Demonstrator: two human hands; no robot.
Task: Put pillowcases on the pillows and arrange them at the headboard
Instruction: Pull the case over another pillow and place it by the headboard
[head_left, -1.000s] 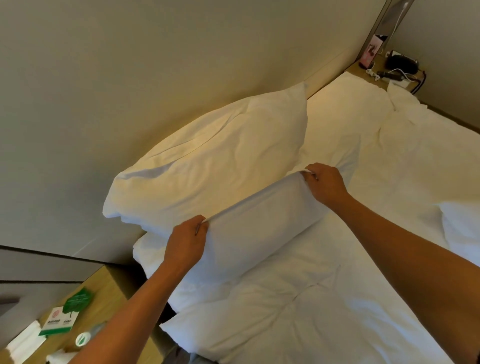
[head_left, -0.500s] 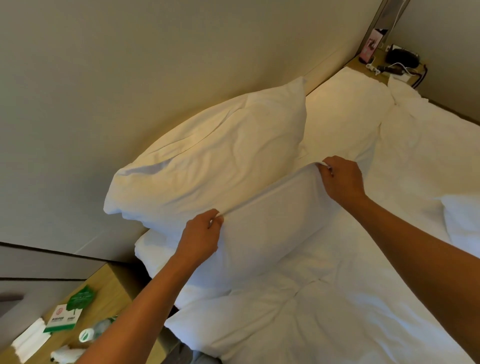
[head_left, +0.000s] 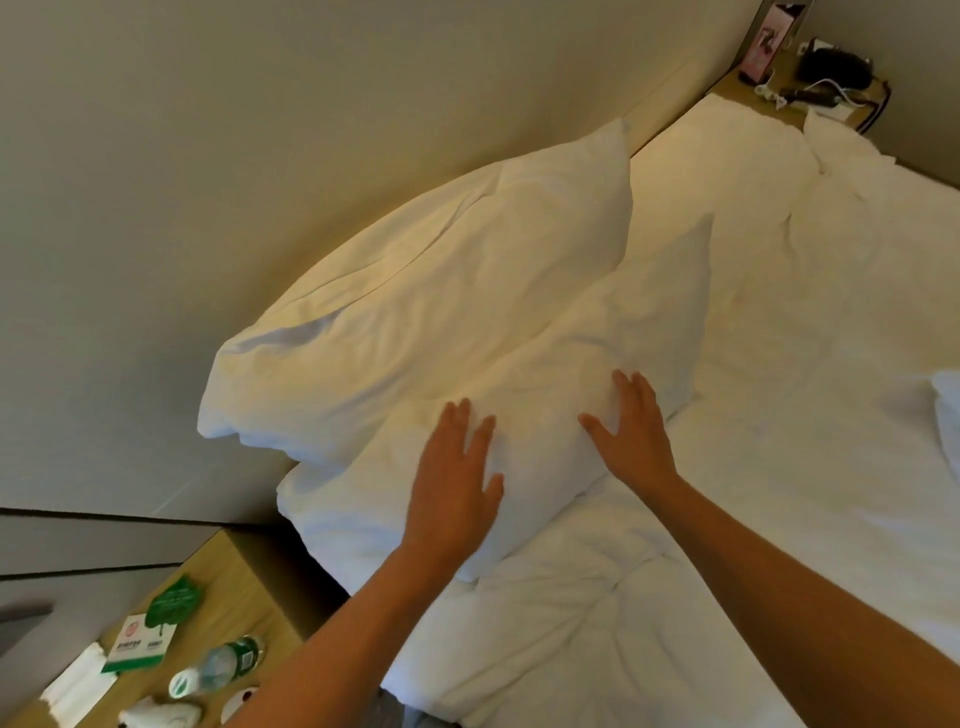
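Both hands have let go; left hand (head_left: 457, 483) and right hand (head_left: 631, 431) press spread fingers flat on the front pillow (head_left: 524, 405).

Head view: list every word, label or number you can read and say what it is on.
No text is legible.
Green and white card on the nightstand: print too blurred.
Water bottle: green label unreadable.
Pink card on the far shelf: too small.

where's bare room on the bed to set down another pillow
Free: the flat sheet at the headboard, between the two stacked pillows and the far nightstand. Crowded: the near side, where both hands, left and right, press the front pillow. The near nightstand is cluttered.
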